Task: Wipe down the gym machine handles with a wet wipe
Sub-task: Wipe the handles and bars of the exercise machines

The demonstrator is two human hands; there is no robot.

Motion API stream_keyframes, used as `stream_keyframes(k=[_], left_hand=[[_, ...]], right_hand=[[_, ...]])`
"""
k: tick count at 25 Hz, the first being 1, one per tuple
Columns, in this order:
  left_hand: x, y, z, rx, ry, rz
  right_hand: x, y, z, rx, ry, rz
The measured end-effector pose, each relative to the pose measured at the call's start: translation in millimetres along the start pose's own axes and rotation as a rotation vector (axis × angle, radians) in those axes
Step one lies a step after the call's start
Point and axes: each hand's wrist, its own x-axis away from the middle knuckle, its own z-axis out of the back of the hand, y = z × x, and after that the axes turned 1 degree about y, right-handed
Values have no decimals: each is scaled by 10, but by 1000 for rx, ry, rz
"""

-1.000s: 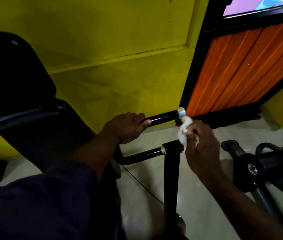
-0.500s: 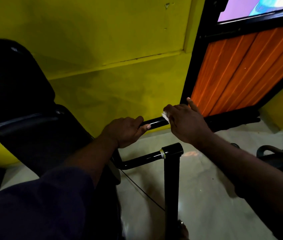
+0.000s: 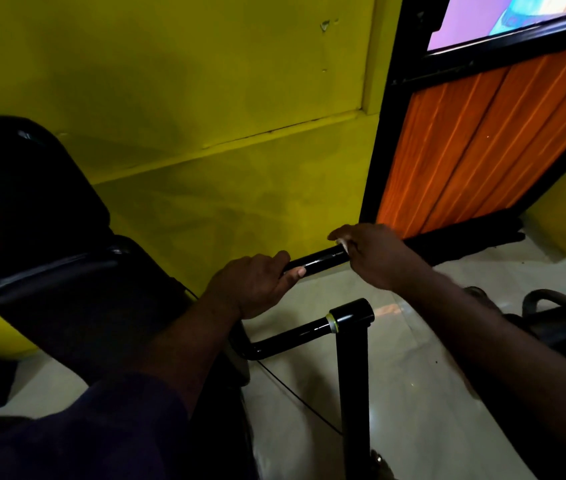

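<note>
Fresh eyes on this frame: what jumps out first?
First, two hands at centre on the black handle: the left hand grips its left part, and the right hand wraps over the far end with a scrap of white wet wipe peeking out. Behind them the bright yellow wall and the orange slatted panel at upper right dominate. A black padded seat fills the left.

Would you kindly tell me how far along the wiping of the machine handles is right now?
Done: nothing can be confirmed, though the upper handle shines between the hands. In hand: the right hand holds the wet wipe round that handle's far end while the left hand grips its near end. Left: the stretch under the left hand and the lower bar.
</note>
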Motion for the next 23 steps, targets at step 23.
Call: stream_keyframes(k=[23], left_hand=[[61,272,-10,-72,350,-227]], right_hand=[[1729,-479,17,-1427,384,-726]])
